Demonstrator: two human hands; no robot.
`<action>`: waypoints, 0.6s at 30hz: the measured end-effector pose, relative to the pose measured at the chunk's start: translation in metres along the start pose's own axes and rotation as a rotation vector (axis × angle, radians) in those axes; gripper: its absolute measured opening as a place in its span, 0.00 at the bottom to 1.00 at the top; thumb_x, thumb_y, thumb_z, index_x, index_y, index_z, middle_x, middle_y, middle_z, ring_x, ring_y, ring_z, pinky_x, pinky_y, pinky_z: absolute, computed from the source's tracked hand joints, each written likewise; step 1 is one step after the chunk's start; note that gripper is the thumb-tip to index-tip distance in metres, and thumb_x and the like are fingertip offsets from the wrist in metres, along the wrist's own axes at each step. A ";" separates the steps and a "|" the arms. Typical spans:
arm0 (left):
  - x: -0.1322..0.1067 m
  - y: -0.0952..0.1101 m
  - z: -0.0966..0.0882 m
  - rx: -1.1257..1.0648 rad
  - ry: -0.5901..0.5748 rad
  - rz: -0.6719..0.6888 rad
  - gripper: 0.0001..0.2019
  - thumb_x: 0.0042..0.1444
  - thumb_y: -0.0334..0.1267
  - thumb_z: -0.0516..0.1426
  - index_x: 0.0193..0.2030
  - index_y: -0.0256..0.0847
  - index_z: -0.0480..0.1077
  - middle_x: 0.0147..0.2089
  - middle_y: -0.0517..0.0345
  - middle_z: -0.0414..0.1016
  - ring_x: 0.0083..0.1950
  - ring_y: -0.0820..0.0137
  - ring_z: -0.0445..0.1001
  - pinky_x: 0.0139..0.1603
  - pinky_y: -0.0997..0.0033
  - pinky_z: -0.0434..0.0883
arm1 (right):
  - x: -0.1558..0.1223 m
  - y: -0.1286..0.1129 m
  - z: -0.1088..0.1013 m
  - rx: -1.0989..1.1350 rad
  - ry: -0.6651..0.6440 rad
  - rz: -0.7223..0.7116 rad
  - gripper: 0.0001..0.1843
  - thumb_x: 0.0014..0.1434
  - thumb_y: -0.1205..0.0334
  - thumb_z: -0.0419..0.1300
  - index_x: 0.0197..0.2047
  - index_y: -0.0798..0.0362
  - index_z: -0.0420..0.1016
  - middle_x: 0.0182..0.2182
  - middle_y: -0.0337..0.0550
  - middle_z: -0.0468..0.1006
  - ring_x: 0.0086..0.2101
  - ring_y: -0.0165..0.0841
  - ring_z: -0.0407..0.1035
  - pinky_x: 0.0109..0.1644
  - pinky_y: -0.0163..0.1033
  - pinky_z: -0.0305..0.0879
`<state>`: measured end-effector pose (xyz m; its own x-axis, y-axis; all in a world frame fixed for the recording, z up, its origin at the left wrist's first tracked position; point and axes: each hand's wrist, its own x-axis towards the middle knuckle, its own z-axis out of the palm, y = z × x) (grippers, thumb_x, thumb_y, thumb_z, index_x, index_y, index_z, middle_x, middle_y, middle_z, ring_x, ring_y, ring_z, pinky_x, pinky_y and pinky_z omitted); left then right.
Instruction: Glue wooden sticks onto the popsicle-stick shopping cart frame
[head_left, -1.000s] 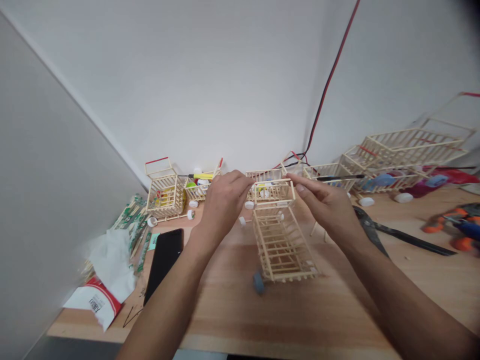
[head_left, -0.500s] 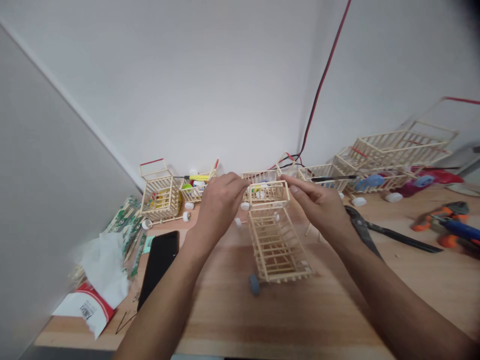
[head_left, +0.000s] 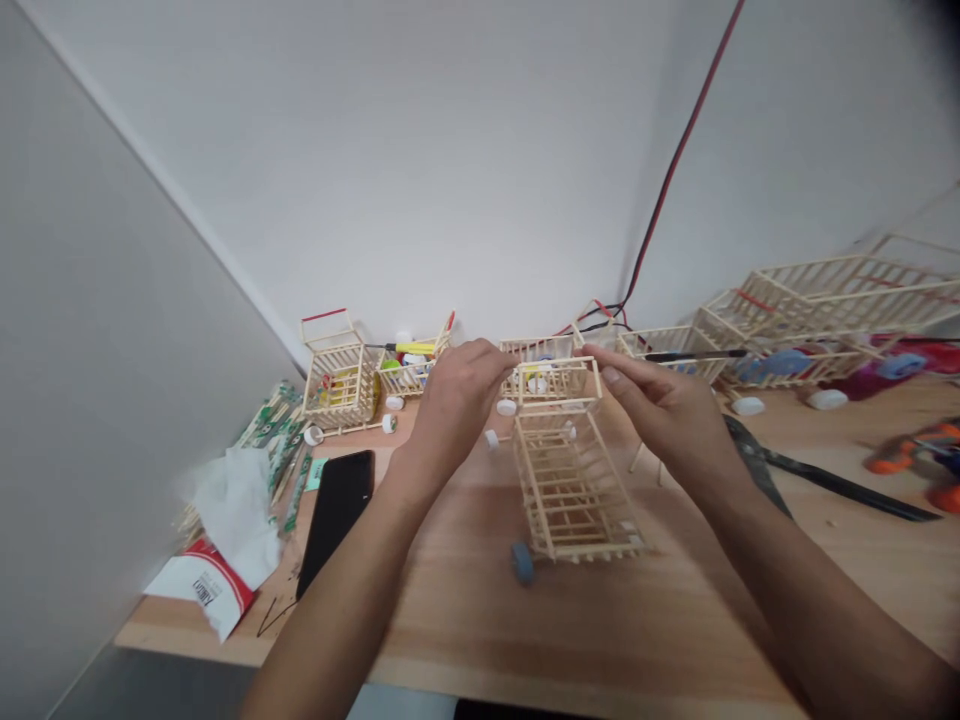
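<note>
A miniature shopping cart (head_left: 577,490) made of thin wooden sticks stands in the middle of the table, its slatted basket towards me. My left hand (head_left: 465,395) pinches the left corner of its raised handle frame (head_left: 559,405), fingertips pressed together. At the opposite corner, the thumb and fingers of my right hand (head_left: 660,405) close on the same frame. A blue-grey wheel (head_left: 522,563) shows by the front left of the basket, and a white wheel (head_left: 492,440) sits farther back. Any small piece inside the fingertips is hidden.
Along the wall stand more stick carts, including one with a red handle (head_left: 339,385). A black phone (head_left: 337,510), wrapped sticks (head_left: 274,420) and a torn packet (head_left: 206,585) lie left. Black-handled pliers (head_left: 840,485) and orange-handled tools (head_left: 911,452) lie right.
The camera view has turned slightly left, so everything appears farther right. Both hands keep their places at the cart's handle frame, with little visible movement.
</note>
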<state>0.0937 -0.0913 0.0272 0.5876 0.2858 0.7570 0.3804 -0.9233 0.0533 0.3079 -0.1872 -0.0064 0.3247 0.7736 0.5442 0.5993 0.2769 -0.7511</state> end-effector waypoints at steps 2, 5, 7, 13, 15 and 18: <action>0.000 0.000 0.000 -0.002 0.007 0.005 0.07 0.64 0.30 0.56 0.42 0.36 0.77 0.38 0.52 0.81 0.40 0.67 0.78 0.42 0.68 0.73 | -0.001 -0.002 0.000 -0.002 -0.002 0.000 0.18 0.64 0.55 0.58 0.55 0.44 0.79 0.52 0.39 0.80 0.54 0.42 0.74 0.62 0.52 0.67; 0.000 0.001 0.000 0.008 0.029 0.013 0.07 0.64 0.30 0.56 0.40 0.36 0.77 0.37 0.52 0.81 0.39 0.67 0.78 0.40 0.68 0.72 | -0.001 -0.005 0.000 -0.001 -0.004 0.007 0.18 0.64 0.55 0.58 0.55 0.43 0.78 0.52 0.39 0.80 0.54 0.41 0.73 0.62 0.52 0.67; 0.001 0.001 0.000 0.010 0.037 0.012 0.07 0.64 0.31 0.57 0.40 0.35 0.77 0.36 0.52 0.80 0.39 0.67 0.78 0.40 0.68 0.72 | -0.002 -0.005 0.000 -0.003 0.000 0.008 0.18 0.64 0.56 0.58 0.55 0.43 0.78 0.52 0.39 0.80 0.54 0.41 0.74 0.62 0.52 0.67; 0.001 0.004 0.000 0.010 0.031 -0.028 0.06 0.63 0.31 0.57 0.39 0.37 0.77 0.36 0.53 0.79 0.39 0.67 0.77 0.41 0.68 0.71 | -0.002 -0.004 0.001 0.000 0.016 0.002 0.18 0.63 0.56 0.58 0.55 0.43 0.79 0.52 0.39 0.80 0.54 0.41 0.74 0.61 0.52 0.68; 0.001 0.005 0.000 0.008 0.027 -0.038 0.06 0.63 0.31 0.57 0.38 0.37 0.76 0.36 0.54 0.79 0.39 0.68 0.77 0.41 0.68 0.71 | -0.002 -0.004 0.001 0.007 0.013 0.004 0.17 0.63 0.56 0.58 0.55 0.43 0.79 0.52 0.39 0.80 0.54 0.41 0.74 0.62 0.52 0.68; 0.001 0.005 0.000 0.021 0.029 -0.043 0.05 0.63 0.31 0.58 0.38 0.37 0.76 0.36 0.54 0.79 0.39 0.68 0.76 0.41 0.68 0.71 | -0.002 -0.003 0.001 0.004 0.008 0.003 0.18 0.64 0.56 0.58 0.55 0.43 0.79 0.52 0.40 0.80 0.54 0.41 0.74 0.62 0.52 0.68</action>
<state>0.0964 -0.0958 0.0284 0.5492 0.3171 0.7732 0.4200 -0.9046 0.0727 0.3047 -0.1891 -0.0051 0.3320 0.7699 0.5451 0.5958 0.2768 -0.7539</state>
